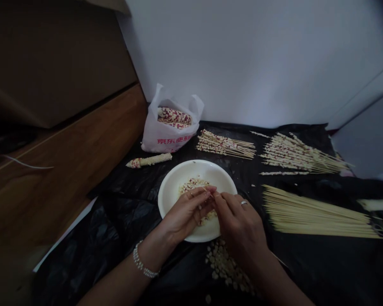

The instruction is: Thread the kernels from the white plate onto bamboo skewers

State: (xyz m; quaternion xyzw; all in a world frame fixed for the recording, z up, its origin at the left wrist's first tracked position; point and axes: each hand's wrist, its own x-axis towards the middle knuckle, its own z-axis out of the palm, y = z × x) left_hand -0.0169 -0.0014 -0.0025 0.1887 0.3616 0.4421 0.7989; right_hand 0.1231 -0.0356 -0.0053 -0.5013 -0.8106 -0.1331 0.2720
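Note:
Over a white bowl (169, 180) holding loose red-and-cream corn kernels (191, 185), my two hands meet at the fingertips. My left hand (190, 212) is closed in a pinch; what sits between its fingertips is too small to name. My right hand (241, 216) pinches a thin bamboo skewer (279, 259), whose rear end shows beyond the right forearm. The skewer's middle is hidden by that hand. Below the bowl, partly under my right wrist, lies a heap of pale kernels (225, 263).
A plastic bag (153, 136) with corn cobs (175, 115) stands behind the bowl. A partly stripped cob (150, 160) lies left. To the right are bundles of kernel-threaded skewers (223, 143), (293, 155) and plain skewers (315, 214). Black plastic sheeting (115, 229) covers the surface before a white wall.

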